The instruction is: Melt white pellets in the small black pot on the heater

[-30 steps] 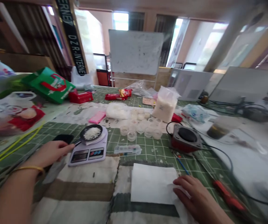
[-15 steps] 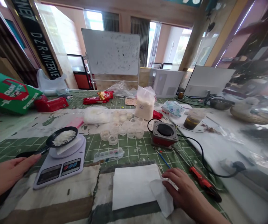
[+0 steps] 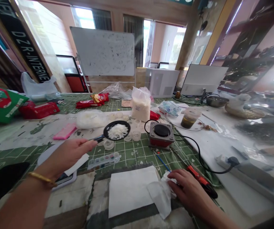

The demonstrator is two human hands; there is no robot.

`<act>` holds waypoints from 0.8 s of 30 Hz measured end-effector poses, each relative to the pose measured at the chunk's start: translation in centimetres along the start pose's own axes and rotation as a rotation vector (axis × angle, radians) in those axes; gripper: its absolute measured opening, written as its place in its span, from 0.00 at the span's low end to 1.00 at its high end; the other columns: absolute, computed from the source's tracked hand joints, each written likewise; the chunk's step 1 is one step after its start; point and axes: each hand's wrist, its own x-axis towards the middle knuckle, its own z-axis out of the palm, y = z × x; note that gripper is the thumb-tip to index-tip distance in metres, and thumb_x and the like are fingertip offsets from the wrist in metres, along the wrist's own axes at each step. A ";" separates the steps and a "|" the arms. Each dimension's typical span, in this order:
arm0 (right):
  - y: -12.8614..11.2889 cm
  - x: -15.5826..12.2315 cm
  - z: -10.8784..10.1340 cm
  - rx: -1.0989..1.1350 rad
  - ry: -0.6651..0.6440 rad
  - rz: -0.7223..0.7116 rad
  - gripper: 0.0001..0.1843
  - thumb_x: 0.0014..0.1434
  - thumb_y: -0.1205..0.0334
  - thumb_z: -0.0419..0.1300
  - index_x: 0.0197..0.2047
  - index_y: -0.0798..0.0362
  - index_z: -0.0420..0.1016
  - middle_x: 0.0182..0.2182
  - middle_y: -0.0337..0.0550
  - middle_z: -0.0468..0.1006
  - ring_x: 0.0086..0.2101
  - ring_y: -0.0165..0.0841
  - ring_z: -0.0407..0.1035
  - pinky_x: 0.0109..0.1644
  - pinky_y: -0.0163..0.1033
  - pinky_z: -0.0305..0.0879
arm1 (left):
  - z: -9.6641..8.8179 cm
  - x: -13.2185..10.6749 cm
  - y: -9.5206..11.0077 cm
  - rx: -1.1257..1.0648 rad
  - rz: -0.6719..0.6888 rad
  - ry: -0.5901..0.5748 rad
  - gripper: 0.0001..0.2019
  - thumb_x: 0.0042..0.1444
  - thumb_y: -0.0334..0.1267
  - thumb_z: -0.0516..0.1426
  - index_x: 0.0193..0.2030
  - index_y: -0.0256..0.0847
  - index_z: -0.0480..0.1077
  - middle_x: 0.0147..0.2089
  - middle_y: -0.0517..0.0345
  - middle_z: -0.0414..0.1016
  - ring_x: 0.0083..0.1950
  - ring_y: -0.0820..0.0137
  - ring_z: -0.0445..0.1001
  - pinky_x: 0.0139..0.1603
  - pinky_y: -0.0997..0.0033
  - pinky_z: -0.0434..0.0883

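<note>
My left hand (image 3: 67, 156) is closed on the handle of a small black frying pan (image 3: 105, 133) and holds it up over the table. White flakes (image 3: 117, 131) lie in the pan. Below my left forearm is a white kitchen scale (image 3: 73, 178), partly hidden, with a piece of white paper (image 3: 79, 163) on it. My right hand (image 3: 186, 184) rests low on the right, its fingers curled onto a crumpled white tissue (image 3: 167, 178). Another loose tissue (image 3: 160, 198) overlaps the stack of white paper (image 3: 130, 190) beside it.
A small electric hot plate (image 3: 162, 135) stands right of several clear little cups (image 3: 136, 135). Behind them is a bag of white pellets (image 3: 141, 106). Red-handled pliers (image 3: 201, 181) lie by my right hand; a pill box (image 3: 103, 160) and pink block (image 3: 64, 131) are nearer left.
My left hand has lifted the pan off the scale and carried it right, over the clear cups. My right hand stays at the tissue. The view has turned slightly right.
</note>
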 end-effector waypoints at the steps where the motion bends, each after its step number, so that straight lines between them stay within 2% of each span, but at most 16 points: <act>1: 0.0 0.0 -0.1 -0.008 -0.006 -0.002 0.11 0.63 0.60 0.51 0.42 0.52 0.74 0.40 0.48 0.76 0.42 0.39 0.71 0.46 0.45 0.67 | 0.4 0.1 0.6 0.005 0.023 -0.046 0.23 0.51 0.60 0.54 0.24 0.41 0.68 0.17 0.67 0.55 0.20 0.74 0.55 0.21 0.74 0.50; 7: -1.3 1.9 -1.0 0.037 -0.046 -0.102 0.12 0.64 0.58 0.51 0.42 0.50 0.74 0.39 0.46 0.77 0.41 0.38 0.71 0.46 0.45 0.67 | 1.1 0.0 1.8 -0.046 0.052 -0.046 0.22 0.53 0.59 0.51 0.24 0.41 0.63 0.18 0.68 0.49 0.20 0.75 0.50 0.21 0.73 0.47; 11: -3.5 3.1 -1.1 0.091 -0.082 -0.173 0.10 0.63 0.59 0.52 0.42 0.51 0.73 0.38 0.45 0.76 0.41 0.37 0.70 0.46 0.44 0.67 | 2.3 0.2 3.8 -0.031 0.105 -0.067 0.21 0.52 0.57 0.52 0.20 0.41 0.60 0.18 0.67 0.52 0.22 0.74 0.53 0.23 0.73 0.49; 16: -5.3 2.4 -0.4 0.143 -0.114 -0.217 0.09 0.62 0.62 0.54 0.44 0.49 0.73 0.41 0.44 0.76 0.43 0.35 0.70 0.48 0.42 0.67 | 6.3 1.7 7.8 -0.037 0.207 -0.121 0.21 0.52 0.55 0.53 0.17 0.42 0.58 0.16 0.66 0.54 0.21 0.72 0.57 0.22 0.71 0.50; 21: -4.2 1.6 0.1 0.063 -0.035 -0.162 0.11 0.61 0.64 0.54 0.46 0.51 0.72 0.47 0.48 0.74 0.49 0.40 0.67 0.53 0.48 0.66 | 11.0 3.9 12.0 -0.043 0.321 -0.203 0.22 0.55 0.52 0.52 0.17 0.42 0.59 0.16 0.65 0.58 0.22 0.72 0.62 0.22 0.70 0.54; 24: -3.2 1.2 0.0 0.057 -0.053 -0.135 0.10 0.61 0.64 0.54 0.46 0.51 0.72 0.46 0.48 0.74 0.48 0.40 0.68 0.52 0.47 0.67 | 12.8 5.2 13.6 -0.001 0.345 -0.242 0.19 0.59 0.51 0.53 0.24 0.39 0.67 0.23 0.64 0.66 0.25 0.72 0.66 0.27 0.71 0.63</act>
